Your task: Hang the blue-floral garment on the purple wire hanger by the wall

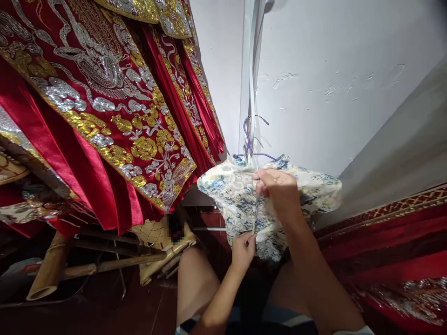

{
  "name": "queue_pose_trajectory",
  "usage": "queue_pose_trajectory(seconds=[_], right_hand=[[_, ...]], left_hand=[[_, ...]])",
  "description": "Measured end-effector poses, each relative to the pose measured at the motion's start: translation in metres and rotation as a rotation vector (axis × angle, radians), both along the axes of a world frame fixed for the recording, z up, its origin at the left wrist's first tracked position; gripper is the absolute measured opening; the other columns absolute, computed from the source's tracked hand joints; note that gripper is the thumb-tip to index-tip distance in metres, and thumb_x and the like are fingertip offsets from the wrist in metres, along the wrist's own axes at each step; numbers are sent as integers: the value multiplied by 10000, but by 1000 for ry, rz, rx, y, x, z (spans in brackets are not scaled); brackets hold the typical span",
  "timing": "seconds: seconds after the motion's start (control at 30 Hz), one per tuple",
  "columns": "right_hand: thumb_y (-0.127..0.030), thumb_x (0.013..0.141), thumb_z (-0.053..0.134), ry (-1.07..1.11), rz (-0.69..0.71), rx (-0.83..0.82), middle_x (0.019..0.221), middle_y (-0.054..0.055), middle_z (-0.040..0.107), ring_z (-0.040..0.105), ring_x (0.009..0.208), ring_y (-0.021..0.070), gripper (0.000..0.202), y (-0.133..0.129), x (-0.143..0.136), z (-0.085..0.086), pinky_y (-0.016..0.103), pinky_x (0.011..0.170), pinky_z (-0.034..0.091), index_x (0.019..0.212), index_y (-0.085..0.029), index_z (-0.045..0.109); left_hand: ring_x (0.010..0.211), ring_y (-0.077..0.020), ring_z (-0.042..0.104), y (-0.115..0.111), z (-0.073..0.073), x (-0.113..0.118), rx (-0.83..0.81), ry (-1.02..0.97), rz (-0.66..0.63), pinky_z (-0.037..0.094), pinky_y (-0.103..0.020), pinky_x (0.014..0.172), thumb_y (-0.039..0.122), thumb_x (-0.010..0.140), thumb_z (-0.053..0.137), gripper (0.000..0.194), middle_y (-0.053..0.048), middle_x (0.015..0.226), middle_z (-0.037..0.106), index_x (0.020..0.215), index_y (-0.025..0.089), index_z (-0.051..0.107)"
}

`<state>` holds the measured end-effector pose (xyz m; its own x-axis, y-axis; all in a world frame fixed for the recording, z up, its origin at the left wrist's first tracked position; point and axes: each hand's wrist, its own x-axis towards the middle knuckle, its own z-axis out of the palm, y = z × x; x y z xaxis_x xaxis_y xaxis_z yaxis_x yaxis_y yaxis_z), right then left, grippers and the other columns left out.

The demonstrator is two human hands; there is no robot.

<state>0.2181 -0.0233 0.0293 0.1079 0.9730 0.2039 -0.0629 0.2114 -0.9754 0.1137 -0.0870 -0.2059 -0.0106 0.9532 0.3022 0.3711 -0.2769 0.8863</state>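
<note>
A white floral blouse (223, 186) with blue and yellow flowers and a lace front hangs on a purple hanger (248, 139) in front of me. Near the collar, my right hand (275, 184) is closed with its fingertips pinching the blouse's front opening. Lower down, toward the hem, my left hand (243, 249) pinches the edge of the same opening. Between the two hands the front edge runs roughly straight down. Whether buttons or a zip lie under the fingers, I cannot make out.
Red costumes with gold and silver sequins (143, 144) hang at the left. Below them stands a bamboo frame (115, 263). A white strap (252, 70) runs down the pale wall (314, 56) to the hanger. More red embroidered cloth (394, 251) lies along the right side.
</note>
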Motion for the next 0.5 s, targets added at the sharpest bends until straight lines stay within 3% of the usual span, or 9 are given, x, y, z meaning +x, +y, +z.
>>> queue_pose_trajectory(seconds=[0.13, 0.23, 0.3, 0.37, 0.43, 0.5], right_hand=[[-375, 820, 649, 162, -101, 40, 464, -34, 549, 377, 396, 80, 233, -1, -8, -1, 214, 397, 300, 768, -154, 701], [-385, 834, 637, 132, -96, 94, 455, -48, 511, 378, 405, 84, 239, -4, -6, -13, 217, 408, 302, 759, -164, 691], [-391, 847, 629, 55, -60, 111, 460, -50, 504, 398, 420, 92, 245, -7, -2, -19, 222, 424, 319, 768, -168, 692], [-381, 856, 617, -17, -25, 116, 468, -48, 504, 415, 433, 99, 238, -9, 2, -20, 228, 439, 330, 765, -173, 689], [-366, 870, 595, -84, -10, 140, 471, -48, 484, 407, 437, 101, 240, -10, 6, -18, 234, 446, 325, 733, -182, 668], [-363, 887, 568, -131, -32, 171, 475, -51, 452, 381, 436, 100, 255, -9, 10, -16, 240, 446, 310, 711, -193, 639]], left_hand=[[569, -144, 491, 3, 2, -4, 23, 9, -32, 368, -250, 570, 315, 924, 556, 371, -3, 566, 521, 586, 172, 607], [805, -202, 625, 12, 28, -10, 81, -33, -3, 485, -301, 748, 318, 917, 592, 202, -74, 857, 682, 881, 171, 725], [930, -210, 633, 22, 64, -13, 194, -108, 47, 495, -338, 859, 294, 934, 585, 263, -105, 1035, 682, 1149, 182, 687], [932, -187, 625, 33, 110, -15, 370, -165, 76, 495, -324, 861, 243, 970, 531, 324, -92, 1033, 668, 1280, 210, 620], [923, -174, 612, 46, 156, -15, 514, -112, 19, 488, -318, 868, 221, 989, 493, 372, -76, 1015, 658, 1355, 233, 557], [961, -181, 603, 59, 192, -16, 560, 20, -87, 475, -333, 902, 232, 999, 478, 354, -77, 1046, 659, 1346, 221, 552]])
